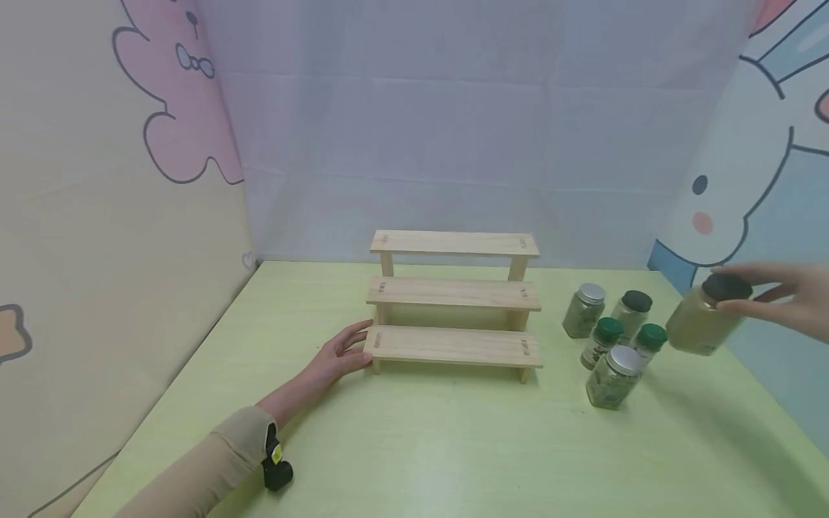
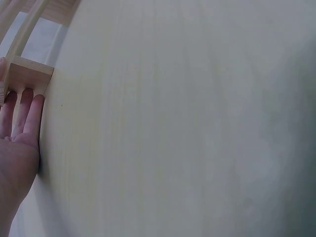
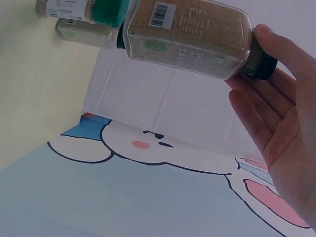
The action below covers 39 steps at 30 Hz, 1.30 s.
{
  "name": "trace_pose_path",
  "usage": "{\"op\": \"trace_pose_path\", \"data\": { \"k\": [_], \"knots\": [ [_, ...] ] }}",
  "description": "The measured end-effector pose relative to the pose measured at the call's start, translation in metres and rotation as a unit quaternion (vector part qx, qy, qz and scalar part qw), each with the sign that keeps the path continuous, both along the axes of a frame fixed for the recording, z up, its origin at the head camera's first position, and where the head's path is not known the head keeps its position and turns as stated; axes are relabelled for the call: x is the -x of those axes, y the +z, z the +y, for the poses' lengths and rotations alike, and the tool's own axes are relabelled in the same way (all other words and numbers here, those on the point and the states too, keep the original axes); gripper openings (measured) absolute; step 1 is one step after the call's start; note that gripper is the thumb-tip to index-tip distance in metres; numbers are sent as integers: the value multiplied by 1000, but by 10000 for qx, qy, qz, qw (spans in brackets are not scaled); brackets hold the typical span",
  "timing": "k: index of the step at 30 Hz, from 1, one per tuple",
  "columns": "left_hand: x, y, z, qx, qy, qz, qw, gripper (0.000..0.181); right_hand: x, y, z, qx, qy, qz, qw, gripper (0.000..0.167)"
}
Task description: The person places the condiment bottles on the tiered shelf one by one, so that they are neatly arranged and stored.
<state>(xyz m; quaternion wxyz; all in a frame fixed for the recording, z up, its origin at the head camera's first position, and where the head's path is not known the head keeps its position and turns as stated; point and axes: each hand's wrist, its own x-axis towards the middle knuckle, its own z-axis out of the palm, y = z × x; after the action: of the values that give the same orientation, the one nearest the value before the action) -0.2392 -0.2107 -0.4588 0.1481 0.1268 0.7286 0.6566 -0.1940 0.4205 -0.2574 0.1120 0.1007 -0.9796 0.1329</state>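
In the head view, my right hand (image 1: 793,296) pinches the dark lid of a spice jar (image 1: 702,322) and holds it tilted above the table, at the right. The right wrist view shows this jar as clear glass full of brown powder (image 3: 190,37). My left hand (image 1: 337,352) grips the left end of the lowest step of a three-tier wooden shelf (image 1: 453,345). In the left wrist view its fingers (image 2: 33,116) reach up to the shelf's end piece (image 2: 30,74), and only a bit of the thumb shows.
Several other spice jars stand grouped right of the shelf: silver-lidded ones (image 1: 585,311) (image 1: 612,378), green-lidded ones (image 1: 601,344) (image 1: 650,338) and a dark-lidded one (image 1: 631,313). Printed cloth walls (image 1: 414,144) enclose the pale green table (image 1: 414,446).
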Motion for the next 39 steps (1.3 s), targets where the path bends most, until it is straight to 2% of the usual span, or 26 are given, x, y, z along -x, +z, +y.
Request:
{"op": "trace_pose_path", "data": {
  "k": [4,8,16,23,26,35,39],
  "knots": [
    [0,0,0,19,31,-8,10000,68,6,21,-13,-233,-104,-302,9992,66],
    [0,0,0,16,8,28,10000,68,13,37,-28,-462,-59,-215,9987,69],
    [0,-1,1,39,0,51,10000,66,36,54,-63,-647,610,375,9953,57],
    [1,-1,1,74,-2,64,10000,67,59,72,-101,-576,1212,412,9901,52],
    [0,0,1,91,21,26,10000,66,68,77,-119,-490,1416,467,9876,52],
    [-1,-1,3,48,-70,50,10000,65,94,85,-171,-233,1632,366,9856,54],
    [-1,-2,3,107,-67,44,9999,64,111,83,-189,-104,1785,556,9823,52]
  ]
}}
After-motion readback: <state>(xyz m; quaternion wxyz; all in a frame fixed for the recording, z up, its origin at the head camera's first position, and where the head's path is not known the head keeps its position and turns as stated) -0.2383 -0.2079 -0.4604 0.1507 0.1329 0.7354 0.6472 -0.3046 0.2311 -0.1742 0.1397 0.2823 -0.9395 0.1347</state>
